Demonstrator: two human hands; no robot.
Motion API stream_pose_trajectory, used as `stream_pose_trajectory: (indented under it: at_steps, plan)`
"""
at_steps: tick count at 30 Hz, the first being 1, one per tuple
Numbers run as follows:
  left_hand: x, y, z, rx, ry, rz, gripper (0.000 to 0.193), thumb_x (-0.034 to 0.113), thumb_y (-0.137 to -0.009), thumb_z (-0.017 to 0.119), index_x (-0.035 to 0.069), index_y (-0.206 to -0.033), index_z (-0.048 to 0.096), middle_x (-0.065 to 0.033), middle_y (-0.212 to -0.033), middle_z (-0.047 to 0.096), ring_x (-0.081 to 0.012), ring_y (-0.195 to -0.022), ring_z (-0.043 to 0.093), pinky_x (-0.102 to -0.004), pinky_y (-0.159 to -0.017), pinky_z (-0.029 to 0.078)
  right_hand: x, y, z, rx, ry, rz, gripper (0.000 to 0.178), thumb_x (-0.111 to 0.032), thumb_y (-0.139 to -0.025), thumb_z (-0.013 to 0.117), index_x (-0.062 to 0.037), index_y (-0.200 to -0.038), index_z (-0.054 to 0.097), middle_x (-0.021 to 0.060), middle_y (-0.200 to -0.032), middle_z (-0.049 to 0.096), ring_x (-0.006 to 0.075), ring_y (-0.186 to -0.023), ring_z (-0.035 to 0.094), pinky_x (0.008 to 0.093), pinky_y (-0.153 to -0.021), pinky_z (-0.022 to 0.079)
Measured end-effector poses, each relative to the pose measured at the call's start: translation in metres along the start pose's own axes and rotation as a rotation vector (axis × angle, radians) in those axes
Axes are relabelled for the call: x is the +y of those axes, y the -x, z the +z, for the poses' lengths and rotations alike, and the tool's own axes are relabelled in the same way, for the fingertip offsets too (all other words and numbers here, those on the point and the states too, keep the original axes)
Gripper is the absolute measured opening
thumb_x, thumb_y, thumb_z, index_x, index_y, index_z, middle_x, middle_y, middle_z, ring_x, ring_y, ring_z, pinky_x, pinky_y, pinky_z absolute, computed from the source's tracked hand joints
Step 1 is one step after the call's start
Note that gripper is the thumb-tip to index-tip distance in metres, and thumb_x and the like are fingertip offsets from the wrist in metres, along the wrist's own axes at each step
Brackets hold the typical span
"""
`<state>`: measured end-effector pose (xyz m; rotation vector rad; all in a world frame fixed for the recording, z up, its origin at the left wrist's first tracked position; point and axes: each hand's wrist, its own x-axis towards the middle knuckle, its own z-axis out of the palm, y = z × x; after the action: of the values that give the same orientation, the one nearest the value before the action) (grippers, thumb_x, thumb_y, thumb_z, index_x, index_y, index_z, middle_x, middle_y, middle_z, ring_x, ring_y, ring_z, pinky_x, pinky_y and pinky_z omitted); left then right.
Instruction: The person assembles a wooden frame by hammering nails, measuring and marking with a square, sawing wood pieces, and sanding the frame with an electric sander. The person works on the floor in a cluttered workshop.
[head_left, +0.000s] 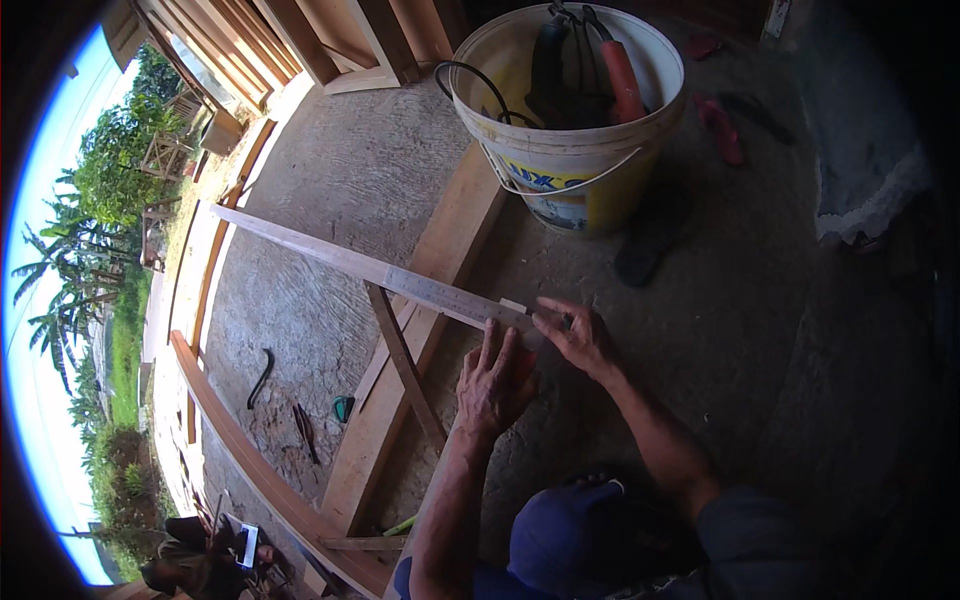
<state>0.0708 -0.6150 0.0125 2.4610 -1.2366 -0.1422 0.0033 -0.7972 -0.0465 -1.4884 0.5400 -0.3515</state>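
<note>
A long, thin wooden strip (290,237) runs from the far left toward my hands. Along its near end lies a flat metal ruler with markings (440,292), with a small pale block at its right end. My left hand (495,390) lies over this end, two fingers stretched across the ruler and holding it against the strip; its thumb is hidden. Something red shows beside its palm. At the ruler's right end my right hand (580,340) is closed in a pinch. What sits between those fingers is too small to make out.
A wide board (440,250) crosses the concrete floor under the strip, and a narrow slat (400,360) leans across it. A white bucket of tools (600,165) stands beyond. A green tape measure (343,408) and a curved beam (240,440) lie left; a person (190,565) sits lower left.
</note>
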Motion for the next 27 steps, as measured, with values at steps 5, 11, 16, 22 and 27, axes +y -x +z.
stream_pose_trajectory:
  at_steps: [5,11,16,22,27]
  plan:
    - [-0.001,0.003,-0.004,0.002,0.003,-0.025,0.074,0.030,-0.079,0.079,0.015,-0.146,0.052,-0.0249,-0.154,0.045,-0.0464,-0.117,0.061,-0.0520,-0.097,0.053,-0.053,-0.018,-0.016,0.290,0.175,-0.381,0.061,-0.050,-0.108,0.041,0.0016,-0.120,0.071,0.0108,-0.097,0.071,0.0164,-0.071,0.061,0.0320,-0.074,0.053]
    - [0.008,-0.002,-0.006,0.017,0.029,-0.005,0.073,0.029,-0.079,0.079,0.015,-0.146,0.053,-0.0254,-0.154,0.046,-0.0469,-0.113,0.062,-0.0518,-0.094,0.054,-0.050,-0.025,-0.028,-0.135,0.158,-0.326,0.030,-0.028,-0.104,0.062,-0.0009,-0.110,0.073,0.0101,-0.099,0.072,0.0193,-0.084,0.069,0.0329,-0.077,0.055]
    - [0.001,0.001,-0.004,0.046,0.040,0.013,0.073,0.029,-0.078,0.079,0.014,-0.145,0.053,-0.0245,-0.154,0.046,-0.0472,-0.112,0.063,-0.0516,-0.095,0.054,-0.036,-0.034,-0.010,-0.205,0.157,-0.482,0.015,-0.011,-0.093,0.073,-0.0028,-0.106,0.074,0.0120,-0.100,0.072,0.0229,-0.093,0.072,0.0337,-0.081,0.056]
    - [-0.004,0.004,-0.009,0.003,0.084,-0.036,0.074,0.030,-0.078,0.079,0.016,-0.146,0.053,-0.0235,-0.157,0.043,-0.0465,-0.119,0.059,-0.0517,-0.100,0.052,-0.039,-0.041,0.001,-0.284,0.155,-0.445,0.017,-0.010,-0.091,0.073,-0.0044,-0.107,0.075,0.0119,-0.101,0.073,0.0257,-0.097,0.072,0.0350,-0.085,0.057]
    - [-0.001,0.001,-0.005,0.001,0.049,-0.021,0.076,0.030,-0.076,0.079,0.015,-0.146,0.053,-0.0232,-0.157,0.044,-0.0484,-0.116,0.060,-0.0517,-0.097,0.053,-0.061,-0.035,-0.030,-0.392,0.444,-0.388,0.017,-0.016,-0.092,0.070,-0.0056,-0.104,0.075,0.0142,-0.102,0.073,0.0299,-0.099,0.072,0.0384,-0.087,0.056]
